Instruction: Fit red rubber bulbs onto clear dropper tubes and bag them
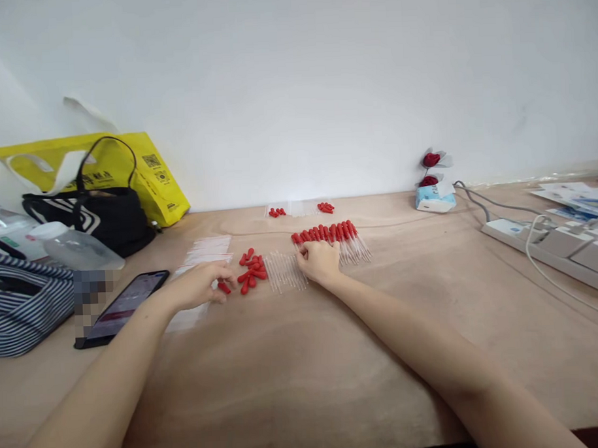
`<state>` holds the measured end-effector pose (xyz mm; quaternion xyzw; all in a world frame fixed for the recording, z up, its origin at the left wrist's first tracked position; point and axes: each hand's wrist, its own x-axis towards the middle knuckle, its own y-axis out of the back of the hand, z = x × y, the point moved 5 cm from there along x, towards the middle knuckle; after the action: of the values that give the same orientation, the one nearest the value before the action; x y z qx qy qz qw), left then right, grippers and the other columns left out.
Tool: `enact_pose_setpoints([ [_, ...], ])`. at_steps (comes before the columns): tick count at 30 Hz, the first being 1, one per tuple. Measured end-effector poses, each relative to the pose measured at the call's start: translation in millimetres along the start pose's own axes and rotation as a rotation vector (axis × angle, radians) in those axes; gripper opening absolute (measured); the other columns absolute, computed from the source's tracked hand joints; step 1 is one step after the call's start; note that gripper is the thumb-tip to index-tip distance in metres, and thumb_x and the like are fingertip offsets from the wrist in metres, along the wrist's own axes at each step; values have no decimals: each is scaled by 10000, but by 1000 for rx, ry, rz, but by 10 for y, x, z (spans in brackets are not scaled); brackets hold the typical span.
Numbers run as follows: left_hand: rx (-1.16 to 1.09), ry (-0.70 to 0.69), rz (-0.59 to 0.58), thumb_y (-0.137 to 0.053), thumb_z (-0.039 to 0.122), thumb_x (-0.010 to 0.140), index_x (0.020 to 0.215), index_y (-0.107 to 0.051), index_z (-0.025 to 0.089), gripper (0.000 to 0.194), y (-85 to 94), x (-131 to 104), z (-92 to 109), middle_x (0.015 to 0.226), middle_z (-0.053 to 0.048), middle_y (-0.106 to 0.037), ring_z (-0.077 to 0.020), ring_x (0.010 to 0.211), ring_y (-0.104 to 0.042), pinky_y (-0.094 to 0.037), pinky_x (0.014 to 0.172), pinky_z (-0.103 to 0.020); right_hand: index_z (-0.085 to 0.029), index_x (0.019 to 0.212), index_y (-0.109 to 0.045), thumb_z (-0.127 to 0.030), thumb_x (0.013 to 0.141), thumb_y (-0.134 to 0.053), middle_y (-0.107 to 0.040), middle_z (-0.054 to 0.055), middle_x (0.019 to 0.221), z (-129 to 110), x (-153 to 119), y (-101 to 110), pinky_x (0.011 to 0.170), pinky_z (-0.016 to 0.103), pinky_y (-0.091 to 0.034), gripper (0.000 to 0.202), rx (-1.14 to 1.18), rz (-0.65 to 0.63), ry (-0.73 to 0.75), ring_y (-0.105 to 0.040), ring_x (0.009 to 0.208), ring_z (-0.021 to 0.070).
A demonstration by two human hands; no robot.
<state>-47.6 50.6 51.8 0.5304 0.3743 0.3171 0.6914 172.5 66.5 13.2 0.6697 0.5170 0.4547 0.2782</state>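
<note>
A loose pile of red rubber bulbs lies on the wooden table, with a row of clear thin tubes just right of it. Over a single red bulb left of the pile, my left hand has its fingers apart. My right hand is closed at the left end of a row of clear tubes topped with red bulbs; what its fingertips hold is hidden. Clear plastic bags lie beneath and behind my left hand.
A phone, striped bag, plastic bottle, black bag and yellow bag are on the left. Bagged red bulbs lie near the wall. Rightward are a tissue pack, power strip and papers.
</note>
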Motion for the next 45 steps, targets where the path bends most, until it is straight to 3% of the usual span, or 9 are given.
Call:
enact_pose_setpoints([
  [10,71,3,41,-563,217,624,696,-672,242,133,-10,32,-156,797,-16,-607,-199,775,-558,-398,690,-261,-168,672,-647,-333,716,-457,-642,82,726,-11,-171,87,811,426,-262,256,-143,-240,-12,-565,740,206],
  [15,9,-128,131,-533,337,710,735,-643,222,162,80,-11,-9,792,-13,-613,-178,752,-561,-417,687,-249,-156,636,-622,-312,717,-459,-637,77,712,-44,-137,65,794,436,-285,239,-126,-263,-33,-568,702,201],
  [18,-80,-230,257,-419,330,811,830,-585,207,207,75,-4,223,831,-6,-625,-156,771,-566,-429,707,-247,-163,619,-604,-311,732,-456,-636,67,701,-34,-130,83,782,425,-292,238,-86,-223,-20,-563,696,197],
  [22,-86,-256,632,-356,275,867,927,-559,185,229,-68,64,513,829,-33,-629,-156,771,-579,-450,735,-286,-175,715,-582,-309,777,-447,-637,50,734,102,-186,143,712,343,-321,200,43,-132,92,-551,712,185],
  [25,-62,-408,730,-369,251,878,971,-567,177,231,-283,156,755,897,-61,-621,-161,821,-584,-468,750,-289,-168,784,-557,-237,806,-435,-629,42,776,270,-300,225,680,288,-318,142,136,-69,326,-541,724,154],
  [29,-105,-436,845,-431,271,864,1061,-537,165,248,-394,300,904,1027,-87,-595,-170,937,-578,-471,821,-299,-162,888,-567,-191,840,-395,-622,51,809,528,-458,387,738,298,-291,181,93,92,537,-532,765,150],
  [34,-131,-457,871,-440,267,861,923,-609,154,212,-417,457,1011,1060,-98,-588,-164,920,-590,-480,797,-291,-176,969,-585,-184,847,-394,-612,41,768,591,-536,457,777,317,-259,227,-12,211,625,-522,711,137],
  [40,-37,-341,841,-506,291,825,820,-637,202,159,-374,433,1055,790,-10,-677,-167,777,-586,-388,793,-369,-174,912,-599,-184,853,-374,-616,42,773,441,-587,425,782,316,-256,233,-31,192,692,-525,696,129],
  [45,-16,-270,832,-489,310,836,816,-640,218,177,-351,401,1046,797,6,-689,-164,789,-582,-289,859,-394,-175,922,-594,-177,848,-374,-619,44,784,407,-613,422,801,327,-247,232,-51,179,687,-533,701,128],
])
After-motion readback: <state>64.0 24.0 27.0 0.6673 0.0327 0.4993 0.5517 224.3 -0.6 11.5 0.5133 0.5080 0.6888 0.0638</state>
